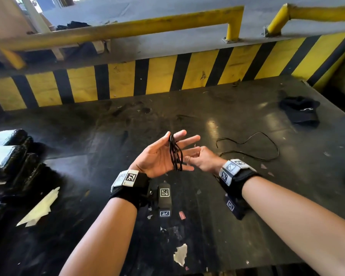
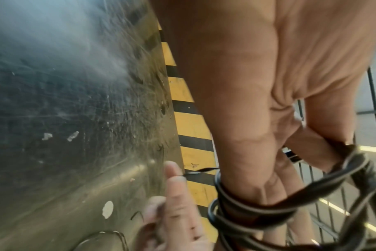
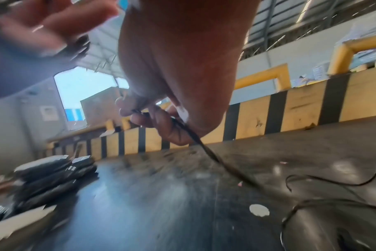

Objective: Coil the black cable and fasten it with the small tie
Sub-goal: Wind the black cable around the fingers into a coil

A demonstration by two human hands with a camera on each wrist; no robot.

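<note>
My left hand point(image 1: 159, 158) is held palm up above the dark table point(image 1: 108, 136), fingers straight and spread. Several turns of the thin black cable point(image 1: 175, 154) are wound round it between thumb and fingers; in the left wrist view the turns point(image 2: 247, 208) cross the base of the fingers. My right hand point(image 1: 203, 160) is just right of the coil and pinches the cable point(image 3: 204, 146) between thumb and fingertips. The loose rest of the cable point(image 1: 263, 148) trails from there in a loop on the table at the right. I cannot make out a small tie.
A black cap point(image 1: 299, 111) lies at the far right. Stacked black wrapped packs point(image 1: 10, 162) stand at the left edge. Paper scraps point(image 1: 40, 208) point(image 1: 180, 253) lie nearer me. A yellow-and-black striped wall point(image 1: 157, 78) with yellow rails point(image 1: 127, 28) closes the far side.
</note>
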